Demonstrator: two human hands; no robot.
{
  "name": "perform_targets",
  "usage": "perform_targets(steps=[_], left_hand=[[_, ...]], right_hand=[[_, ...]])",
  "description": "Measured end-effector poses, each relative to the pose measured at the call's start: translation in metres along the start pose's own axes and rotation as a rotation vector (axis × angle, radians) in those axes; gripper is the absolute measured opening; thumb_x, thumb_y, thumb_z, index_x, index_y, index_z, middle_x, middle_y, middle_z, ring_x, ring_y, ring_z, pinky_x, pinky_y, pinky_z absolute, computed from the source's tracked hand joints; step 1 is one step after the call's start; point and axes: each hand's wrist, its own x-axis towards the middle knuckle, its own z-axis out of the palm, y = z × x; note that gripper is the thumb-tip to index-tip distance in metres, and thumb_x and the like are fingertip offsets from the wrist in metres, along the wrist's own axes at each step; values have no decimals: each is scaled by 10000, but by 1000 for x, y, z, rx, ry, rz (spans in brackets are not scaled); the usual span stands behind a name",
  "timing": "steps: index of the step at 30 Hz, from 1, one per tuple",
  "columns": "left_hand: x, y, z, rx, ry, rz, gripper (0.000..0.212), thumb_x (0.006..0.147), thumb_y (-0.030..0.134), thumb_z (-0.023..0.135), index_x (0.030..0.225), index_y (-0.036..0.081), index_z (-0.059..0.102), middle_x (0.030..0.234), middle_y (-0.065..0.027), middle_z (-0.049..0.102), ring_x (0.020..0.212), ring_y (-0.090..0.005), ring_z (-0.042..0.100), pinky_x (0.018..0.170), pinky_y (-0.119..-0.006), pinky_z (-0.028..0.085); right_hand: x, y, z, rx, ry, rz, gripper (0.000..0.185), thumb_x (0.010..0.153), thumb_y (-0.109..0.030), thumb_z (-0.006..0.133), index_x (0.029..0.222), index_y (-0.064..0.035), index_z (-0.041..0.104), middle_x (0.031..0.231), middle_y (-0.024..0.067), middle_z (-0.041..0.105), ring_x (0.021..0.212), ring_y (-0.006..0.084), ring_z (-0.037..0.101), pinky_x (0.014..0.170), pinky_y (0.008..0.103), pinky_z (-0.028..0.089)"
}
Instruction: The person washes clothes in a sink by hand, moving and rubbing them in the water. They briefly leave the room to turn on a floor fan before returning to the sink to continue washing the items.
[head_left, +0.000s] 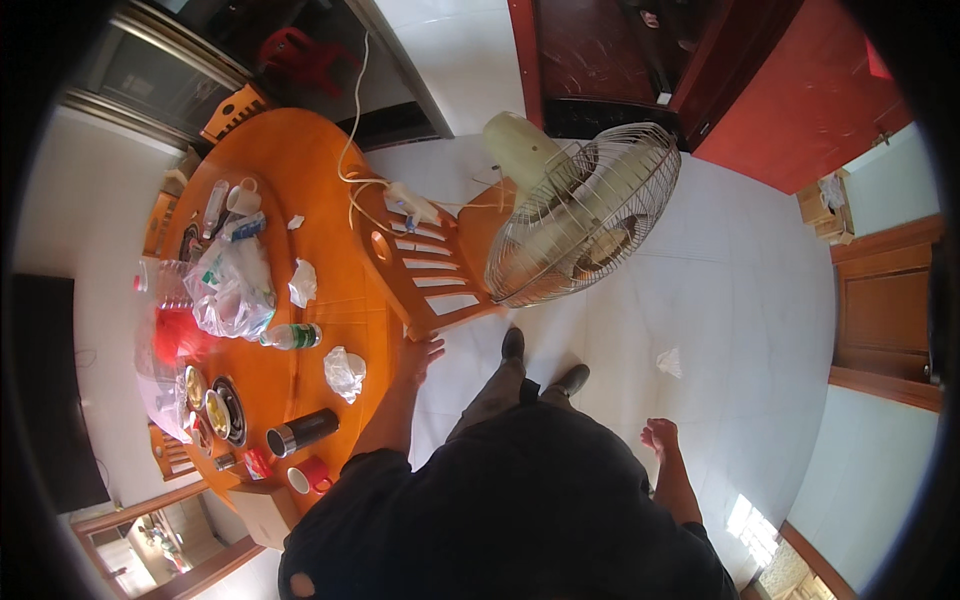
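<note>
My left hand (425, 357) is at the near edge of the orange wooden table (330, 187), fingers apart and holding nothing. It is right beside the lower corner of a slatted wooden chair back (431, 274); whether it touches the wood I cannot tell. Away from the table, my right hand (660, 435) hangs over the pale tiled floor with its fingers curled in and nothing visible in it. A pale green electric fan (585, 217) with a wire cage rests on or against the chair. A white power strip (409, 201) with cords lies at the chair back's top.
On the table are a green-labelled plastic bottle (292, 336), clear plastic bags (232, 289), crumpled tissue (345, 373), a black thermos (303, 433), a red mug (310, 475) and dishes of food (217, 414). A cardboard box (262, 514) stands nearby. Crumpled paper (670, 362) lies on the floor. A red door (802, 97) stands beyond.
</note>
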Motion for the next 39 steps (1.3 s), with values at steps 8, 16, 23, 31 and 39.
perform_targets(steps=[8, 16, 23, 31, 39], left_hand=[[27, 121, -22, -3, 178, 272, 74, 800, 48, 536, 864, 11, 542, 681, -75, 544, 547, -147, 547, 452, -239, 461], [69, 195, 38, 348, 218, 712, 110, 796, 65, 571, 882, -2, 564, 727, -57, 589, 610, -117, 555, 534, -217, 452], [86, 209, 50, 824, 433, 941, 217, 714, 154, 611, 849, -16, 615, 711, -58, 597, 649, -160, 555, 609, -306, 451], [171, 279, -38, 576, 467, 541, 231, 725, 255, 641, 723, 35, 569, 625, -50, 538, 562, -150, 521, 510, -270, 433], [176, 316, 33, 451, 103, 252, 238, 754, 266, 682, 736, 47, 592, 608, -23, 498, 524, -104, 454, 451, -240, 403]], right_hand=[[2, -4, 4, 11, -49, -45, 122, 797, -122, 570, 862, -27, 526, 635, 63, 541, 522, 170, 556, 480, 296, 507], [-11, 6, 3, 61, 22, -95, 134, 795, -168, 568, 774, -39, 538, 652, 72, 561, 566, 168, 576, 521, 303, 510], [-39, 41, 28, 285, 110, -26, 175, 793, -144, 569, 676, -38, 491, 544, 74, 502, 442, 165, 526, 383, 286, 438], [-68, 21, 61, -54, 74, -20, 128, 796, -133, 578, 789, -16, 527, 616, 88, 543, 483, 183, 556, 428, 292, 496], [-67, -50, 71, 29, 123, -123, 132, 787, -88, 531, 662, -104, 490, 581, 0, 476, 486, 117, 483, 453, 258, 444]])
